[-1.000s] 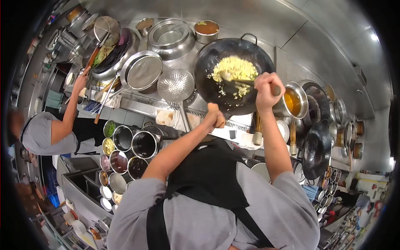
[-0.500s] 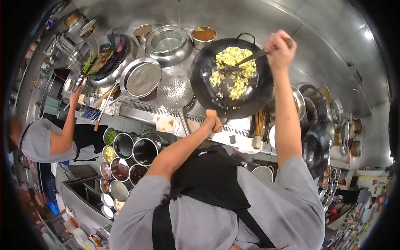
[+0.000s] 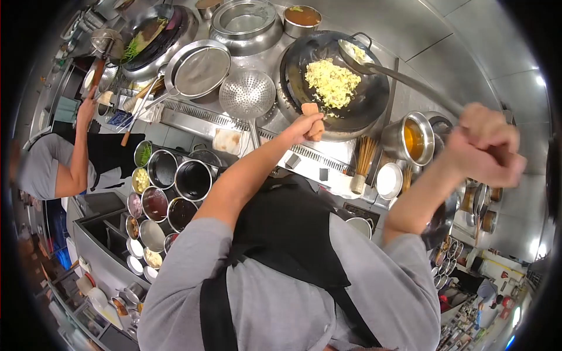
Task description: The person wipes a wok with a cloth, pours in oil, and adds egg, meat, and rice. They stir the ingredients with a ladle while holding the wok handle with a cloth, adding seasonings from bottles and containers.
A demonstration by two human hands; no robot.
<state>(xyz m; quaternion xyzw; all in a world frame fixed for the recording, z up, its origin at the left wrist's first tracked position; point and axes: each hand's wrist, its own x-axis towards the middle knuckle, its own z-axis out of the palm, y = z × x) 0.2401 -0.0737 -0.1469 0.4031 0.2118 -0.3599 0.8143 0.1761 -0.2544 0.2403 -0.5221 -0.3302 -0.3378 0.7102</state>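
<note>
A black wok (image 3: 374, 88) sits on the stove with a heap of yellow scrambled egg (image 3: 332, 83) in its middle. My left hand (image 3: 305, 128) is closed round a tan folded pad (image 3: 310, 109) at the wok's near rim. The grip itself is hidden under the fingers. My right hand (image 3: 489, 143) is wrapped round the end of a ladle's long handle, out to the right. The ladle (image 3: 404, 81) reaches across to the wok's far side, its bowl resting near the far rim and loop handle with some egg in it.
Left of the wok lie a perforated skimmer (image 3: 247, 93) and a mesh strainer (image 3: 202, 72). A metal pot of amber liquid (image 3: 414, 140) and a bamboo brush (image 3: 363, 161) stand right. At far left, a co-worker's arm (image 3: 79, 140) is by another wok (image 3: 153, 44). Several ingredient tubs (image 3: 153, 236) stand below left.
My right hand has moved right and down, and the ladle's bowl has gone from the egg to the far rim. The wok now sits lower on the burner; the egg is gathered together.
</note>
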